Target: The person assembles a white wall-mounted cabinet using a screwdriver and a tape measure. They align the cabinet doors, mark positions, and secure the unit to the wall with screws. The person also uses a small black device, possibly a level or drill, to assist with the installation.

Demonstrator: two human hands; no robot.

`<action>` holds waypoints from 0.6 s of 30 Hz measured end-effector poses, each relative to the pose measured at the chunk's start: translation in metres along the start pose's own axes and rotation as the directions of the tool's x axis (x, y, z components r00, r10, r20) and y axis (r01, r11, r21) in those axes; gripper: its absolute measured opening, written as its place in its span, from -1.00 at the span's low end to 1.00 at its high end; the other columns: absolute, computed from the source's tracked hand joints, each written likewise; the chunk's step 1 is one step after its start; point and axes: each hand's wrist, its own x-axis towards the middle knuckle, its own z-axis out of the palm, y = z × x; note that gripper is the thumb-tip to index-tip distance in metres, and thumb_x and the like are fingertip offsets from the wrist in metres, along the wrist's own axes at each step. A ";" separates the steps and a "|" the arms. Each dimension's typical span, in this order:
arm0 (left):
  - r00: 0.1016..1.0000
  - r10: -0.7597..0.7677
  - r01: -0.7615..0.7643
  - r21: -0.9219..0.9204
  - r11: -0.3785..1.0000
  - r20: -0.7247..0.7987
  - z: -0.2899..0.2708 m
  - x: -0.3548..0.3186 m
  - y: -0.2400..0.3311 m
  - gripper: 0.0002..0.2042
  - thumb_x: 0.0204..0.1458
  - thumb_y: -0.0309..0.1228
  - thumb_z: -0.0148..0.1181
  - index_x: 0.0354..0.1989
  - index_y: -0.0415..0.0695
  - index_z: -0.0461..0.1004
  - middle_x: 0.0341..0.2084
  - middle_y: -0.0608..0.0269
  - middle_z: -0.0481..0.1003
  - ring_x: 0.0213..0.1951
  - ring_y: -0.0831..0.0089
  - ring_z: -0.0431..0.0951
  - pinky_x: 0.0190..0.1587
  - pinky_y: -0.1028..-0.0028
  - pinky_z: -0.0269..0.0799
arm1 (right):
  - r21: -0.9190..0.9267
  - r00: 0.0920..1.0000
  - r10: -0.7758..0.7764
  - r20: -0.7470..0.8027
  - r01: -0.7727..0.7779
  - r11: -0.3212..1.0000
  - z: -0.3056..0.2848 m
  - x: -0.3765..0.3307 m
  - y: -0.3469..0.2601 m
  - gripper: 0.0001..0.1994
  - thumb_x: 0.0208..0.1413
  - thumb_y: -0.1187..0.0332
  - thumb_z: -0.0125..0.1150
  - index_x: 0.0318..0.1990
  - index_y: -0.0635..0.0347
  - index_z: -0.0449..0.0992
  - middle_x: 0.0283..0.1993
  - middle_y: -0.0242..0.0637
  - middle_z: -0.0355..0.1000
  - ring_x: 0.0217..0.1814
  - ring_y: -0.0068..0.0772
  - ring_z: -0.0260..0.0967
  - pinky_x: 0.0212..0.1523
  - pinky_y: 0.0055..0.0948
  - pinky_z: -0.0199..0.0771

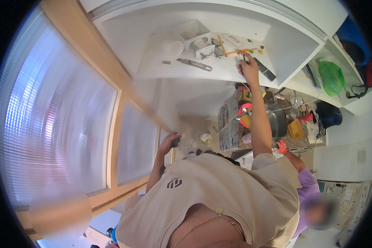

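My right hand reaches up into the white cabinet shelf. Its thumb and fingers close around something small and partly dark that I cannot make out. Just beyond the fingertips lies a yellow-orange pencil; to the right is a black remote-like bar. Farther left on the shelf are a grey utility knife, a pair of glasses, a white cup-like container and a small white perforated piece. Low at my left, my left hand is closed round a dark object, mostly hidden by the fingers.
A wood-framed door with ribbed glass stands close on my left. Below the shelf, a cluttered stone counter holds a sink and a yellow tray. A co-worker in a purple sleeve and red glove works at my right.
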 end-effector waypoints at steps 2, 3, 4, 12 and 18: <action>0.997 0.062 -0.062 -0.001 0.998 0.048 0.007 -0.002 0.023 -0.72 0.34 -0.13 0.15 -0.01 -0.07 0.52 -0.29 0.37 0.55 -0.27 0.56 0.53 -0.22 0.49 0.49 | 0.041 1.000 0.019 0.000 -0.019 0.999 0.001 0.000 -0.005 -0.59 0.16 0.50 0.11 0.17 0.12 0.61 -0.57 -0.29 0.47 -0.64 -0.56 0.35 -0.59 -0.46 0.34; 0.996 0.067 -0.066 -0.019 0.998 0.064 0.011 -0.005 0.032 -0.68 0.37 -0.10 0.13 0.04 -0.09 0.51 -0.21 0.33 0.55 -0.19 0.55 0.53 -0.17 0.48 0.50 | 0.053 1.000 0.009 0.007 -0.009 0.999 -0.001 0.000 0.003 -0.58 0.17 0.51 0.10 0.19 0.13 0.60 -0.55 -0.29 0.47 -0.63 -0.57 0.33 -0.60 -0.48 0.31; 0.993 0.083 -0.080 -0.032 0.996 0.085 0.009 -0.004 0.038 -0.66 0.37 -0.09 0.13 0.07 -0.10 0.50 -0.19 0.32 0.55 -0.16 0.54 0.53 -0.15 0.47 0.52 | 0.063 0.999 0.010 0.035 -0.012 0.998 -0.001 0.002 0.001 -0.56 0.17 0.53 0.08 0.21 0.13 0.59 -0.55 -0.30 0.46 -0.64 -0.57 0.31 -0.60 -0.49 0.30; 0.986 0.113 -0.126 0.101 0.987 0.121 0.027 -0.028 0.084 -0.39 0.31 0.02 0.22 0.31 -0.24 0.38 -0.08 0.24 0.53 0.00 0.46 0.55 0.02 0.41 0.59 | 0.080 0.998 -0.046 0.033 0.044 0.996 -0.001 -0.001 -0.005 -0.53 0.22 0.53 0.05 0.30 0.19 0.51 -0.56 -0.30 0.42 -0.66 -0.57 0.27 -0.64 -0.50 0.26; 0.974 -0.029 -0.088 0.493 0.865 0.226 0.053 -0.050 0.173 -0.44 0.27 0.07 0.27 0.10 -0.24 0.45 -0.21 0.19 0.61 -0.12 0.41 0.63 0.01 0.33 0.61 | 0.117 0.998 -0.023 0.064 0.016 0.993 -0.002 0.010 0.008 -0.63 0.31 0.46 0.16 0.25 0.14 0.52 -0.53 -0.30 0.42 -0.64 -0.57 0.25 -0.62 -0.51 0.23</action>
